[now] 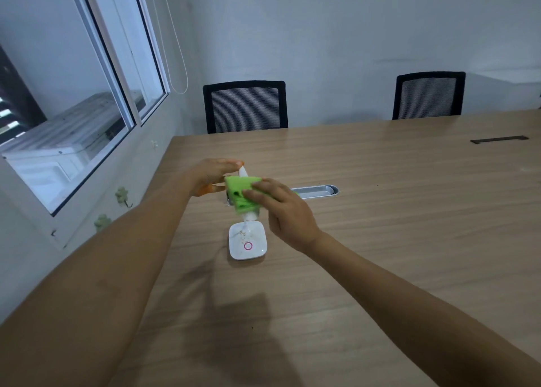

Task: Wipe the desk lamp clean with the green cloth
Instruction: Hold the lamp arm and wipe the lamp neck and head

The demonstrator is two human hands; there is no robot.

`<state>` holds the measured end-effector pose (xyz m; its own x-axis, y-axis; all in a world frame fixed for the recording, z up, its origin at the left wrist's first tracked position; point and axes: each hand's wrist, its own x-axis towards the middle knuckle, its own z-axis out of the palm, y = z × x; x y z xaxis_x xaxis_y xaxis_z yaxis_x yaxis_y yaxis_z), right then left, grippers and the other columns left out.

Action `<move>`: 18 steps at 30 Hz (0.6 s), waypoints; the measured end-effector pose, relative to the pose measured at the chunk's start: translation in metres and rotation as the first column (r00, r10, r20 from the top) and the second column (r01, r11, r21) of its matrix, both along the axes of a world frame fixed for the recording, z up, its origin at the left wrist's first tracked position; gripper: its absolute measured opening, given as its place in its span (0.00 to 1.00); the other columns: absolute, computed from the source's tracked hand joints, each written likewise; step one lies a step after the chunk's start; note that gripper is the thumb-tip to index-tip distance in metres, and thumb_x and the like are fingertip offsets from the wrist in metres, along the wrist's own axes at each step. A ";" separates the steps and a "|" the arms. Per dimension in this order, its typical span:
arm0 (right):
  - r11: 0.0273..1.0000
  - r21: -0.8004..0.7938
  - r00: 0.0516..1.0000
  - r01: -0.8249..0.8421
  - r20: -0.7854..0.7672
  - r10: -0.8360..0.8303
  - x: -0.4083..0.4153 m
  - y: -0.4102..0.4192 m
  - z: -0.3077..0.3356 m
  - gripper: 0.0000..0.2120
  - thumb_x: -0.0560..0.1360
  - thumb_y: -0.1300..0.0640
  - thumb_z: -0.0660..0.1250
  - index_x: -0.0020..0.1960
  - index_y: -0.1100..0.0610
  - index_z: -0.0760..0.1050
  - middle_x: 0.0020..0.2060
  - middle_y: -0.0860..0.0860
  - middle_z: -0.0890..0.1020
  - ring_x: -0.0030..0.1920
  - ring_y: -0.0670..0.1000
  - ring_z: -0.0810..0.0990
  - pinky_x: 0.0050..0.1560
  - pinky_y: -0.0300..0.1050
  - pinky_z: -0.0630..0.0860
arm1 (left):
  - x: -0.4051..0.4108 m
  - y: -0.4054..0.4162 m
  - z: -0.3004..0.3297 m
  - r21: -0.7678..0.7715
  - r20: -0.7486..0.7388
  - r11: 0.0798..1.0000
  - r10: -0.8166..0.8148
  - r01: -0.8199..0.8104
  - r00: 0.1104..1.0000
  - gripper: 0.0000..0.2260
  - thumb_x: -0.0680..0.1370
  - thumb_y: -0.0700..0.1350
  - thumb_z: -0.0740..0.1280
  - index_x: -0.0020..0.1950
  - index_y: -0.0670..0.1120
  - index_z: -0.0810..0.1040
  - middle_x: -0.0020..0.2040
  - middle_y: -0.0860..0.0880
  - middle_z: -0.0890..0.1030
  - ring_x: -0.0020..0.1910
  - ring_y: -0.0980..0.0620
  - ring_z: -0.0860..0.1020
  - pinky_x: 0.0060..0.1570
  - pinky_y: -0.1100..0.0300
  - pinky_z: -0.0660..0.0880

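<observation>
A small white desk lamp stands on the wooden table, its square base (pixel 248 244) marked with a pink ring and some crumbs. The lamp's head tilts up and away; only its white tip shows beside my left hand (pixel 209 176), which holds that top end. A green cloth (pixel 240 192) is wrapped around the lamp's head. My right hand (pixel 282 208) presses the cloth against the lamp from the right, fingers over it. The lamp's lower neck shows just below the cloth.
The wooden table (pixel 395 211) has a metal cable slot (pixel 317 191) right behind the lamp and a dark slot (pixel 499 139) far right. Two black mesh chairs (pixel 245 107) (pixel 429 95) stand at the far edge. A window (pixel 73 117) fills the left wall.
</observation>
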<state>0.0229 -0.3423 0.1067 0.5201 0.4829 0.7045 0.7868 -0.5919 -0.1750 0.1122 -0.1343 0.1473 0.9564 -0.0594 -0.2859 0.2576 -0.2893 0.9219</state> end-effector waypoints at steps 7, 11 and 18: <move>0.975 0.129 0.982 0.180 -0.074 -0.171 0.019 -0.003 0.024 0.26 0.67 0.65 0.49 0.59 0.62 0.77 0.54 0.60 0.81 0.54 0.61 0.79 0.51 0.51 0.80 | -0.003 -0.002 0.002 0.045 -0.005 0.999 0.020 -0.020 1.000 0.16 0.73 0.52 0.70 0.60 0.53 0.78 0.66 0.52 0.76 0.65 0.50 0.73 0.60 0.52 0.72; 0.996 0.042 0.995 0.083 -0.065 -0.080 0.017 0.012 0.032 0.26 0.67 0.65 0.49 0.55 0.62 0.79 0.51 0.60 0.83 0.51 0.61 0.81 0.49 0.52 0.81 | -0.003 -0.003 0.003 0.036 0.011 0.999 0.028 -0.028 1.000 0.08 0.75 0.48 0.68 0.53 0.53 0.81 0.57 0.52 0.80 0.62 0.50 0.75 0.62 0.51 0.71; 0.996 -0.068 0.997 -0.061 0.050 0.065 -0.012 -0.001 0.010 0.20 0.71 0.68 0.54 0.57 0.61 0.79 0.53 0.58 0.83 0.56 0.61 0.79 0.55 0.53 0.78 | 0.001 -0.002 0.000 -0.003 0.015 1.000 0.013 -0.013 1.000 0.11 0.74 0.50 0.70 0.55 0.53 0.81 0.64 0.52 0.77 0.64 0.50 0.73 0.58 0.54 0.73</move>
<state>0.0107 -0.3433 0.1166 0.4507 0.5603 0.6950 0.8299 -0.5498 -0.0950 0.1131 -0.1363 0.1477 0.9612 -0.0473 -0.2718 0.2480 -0.2835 0.9264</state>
